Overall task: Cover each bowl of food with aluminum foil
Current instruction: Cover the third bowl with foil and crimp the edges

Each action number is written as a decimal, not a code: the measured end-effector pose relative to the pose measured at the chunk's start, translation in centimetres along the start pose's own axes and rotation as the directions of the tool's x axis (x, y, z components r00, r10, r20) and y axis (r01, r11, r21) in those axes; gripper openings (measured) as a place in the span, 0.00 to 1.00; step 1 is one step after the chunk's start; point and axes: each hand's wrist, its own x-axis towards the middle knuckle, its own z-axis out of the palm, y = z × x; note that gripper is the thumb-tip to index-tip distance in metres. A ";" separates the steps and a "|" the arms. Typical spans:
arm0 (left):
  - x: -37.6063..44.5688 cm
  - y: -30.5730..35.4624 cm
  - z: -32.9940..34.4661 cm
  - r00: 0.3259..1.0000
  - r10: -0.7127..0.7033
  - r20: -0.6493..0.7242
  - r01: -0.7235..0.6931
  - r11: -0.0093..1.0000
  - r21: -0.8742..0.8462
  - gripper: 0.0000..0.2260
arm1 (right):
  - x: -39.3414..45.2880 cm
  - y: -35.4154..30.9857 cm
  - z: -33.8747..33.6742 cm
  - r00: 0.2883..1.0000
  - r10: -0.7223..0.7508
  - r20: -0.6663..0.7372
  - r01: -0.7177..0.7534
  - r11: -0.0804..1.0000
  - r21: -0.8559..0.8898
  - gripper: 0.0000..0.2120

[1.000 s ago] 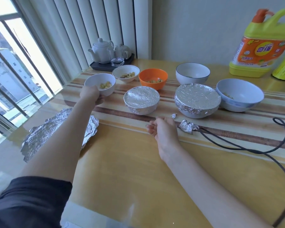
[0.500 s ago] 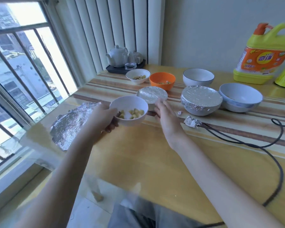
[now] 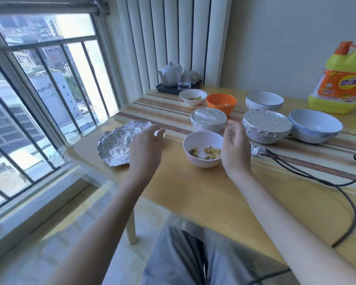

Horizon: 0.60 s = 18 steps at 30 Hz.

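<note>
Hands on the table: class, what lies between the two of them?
In the head view, an uncovered white bowl of food sits between the left hand and right hand.

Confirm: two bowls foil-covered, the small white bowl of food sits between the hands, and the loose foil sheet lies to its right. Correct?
Not quite. The head view shows the loose foil sheet to the left of the small white bowl, near the window, with the left hand over its edge. The rest holds: two foil-covered bowls stand behind, and the small white bowl sits between the left hand and the right hand.
</note>
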 end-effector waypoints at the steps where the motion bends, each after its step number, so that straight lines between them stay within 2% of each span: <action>1: 0.6 -1.3 -0.7 0.999 0.011 -0.034 -0.006 0.990 0.139 0.12 | 0.0 -0.3 0.3 0.995 -0.091 -0.036 0.090 0.996 -0.029 0.13; 3: 1.8 -3.7 -1.4 0.997 -0.040 0.058 0.022 0.961 0.277 0.12 | 0.1 -0.9 1.0 0.973 -0.231 -0.014 0.230 0.972 -0.036 0.12; 6: 2.2 -5.4 -1.5 0.976 -0.115 0.185 0.061 0.960 0.273 0.11 | 0.0 -1.8 1.9 0.938 -0.331 0.104 0.331 0.943 0.014 0.10; 11: 2.2 -6.1 -1.7 0.965 -0.050 0.258 -0.011 0.974 0.228 0.16 | 0.1 -1.8 2.1 0.922 -0.351 0.166 0.346 0.936 0.060 0.09; 15: 2.0 -6.6 -1.8 0.985 -0.032 0.167 0.009 0.990 0.140 0.05 | 0.0 -1.8 1.9 0.944 -0.285 0.164 0.277 0.958 0.071 0.08; 18: 2.1 -6.9 -2.0 0.998 0.008 0.055 -0.014 0.995 0.095 0.07 | -0.1 -2.2 1.7 0.954 -0.249 0.167 0.237 0.967 0.093 0.08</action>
